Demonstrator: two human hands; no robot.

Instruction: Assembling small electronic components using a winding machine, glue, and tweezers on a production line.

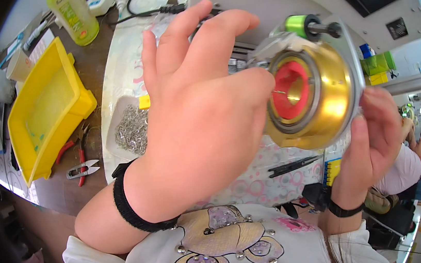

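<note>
My left hand [202, 106] is in front of a gold cylindrical machine head [328, 94] with a red ring [286, 91] at its centre. Its thumb side closes in a pinch beside the red ring, where a thin metal piece [278, 91] shows; what the fingertips hold is hidden. The other fingers of that hand stand spread and raised. At the right edge of the gold head is my right hand [377, 138], its fingers curled and the thumb bent in by the rim. Anything between them cannot be made out. Above the head sits a green thread spool [302, 26].
On the left are a yellow tray [75, 103], red-handled pliers [82, 155], thread snips [83, 169] and a green bottle [74, 19]. A white dish [119, 151] holds small metal pieces [132, 130]. Black tweezers [293, 166] lie below the machine. Another person [406, 163] sits at right.
</note>
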